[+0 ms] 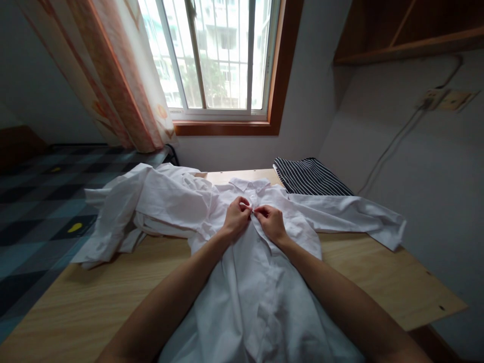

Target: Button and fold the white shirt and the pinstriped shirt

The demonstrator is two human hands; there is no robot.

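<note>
A white button-up shirt (245, 272) lies front side up, its collar towards the window and its lower part hanging over the near edge. One sleeve stretches out to the right. On the upper front placket, a little below the collar, my left hand (238, 217) pinches the fabric edge between thumb and fingers. Just beside it my right hand (270, 221) pinches the same placket, the fingertips of both almost meeting. Whatever small part sits between the fingertips, perhaps a button, is too small to make out.
A wooden table (124, 282) carries the shirt. Other white garments (170, 196) lie heaped at the left, and a folded black-and-white striped cloth (312, 176) at the back right. A checked bed (34, 217) stands left; a cable (393, 138) runs down the right wall.
</note>
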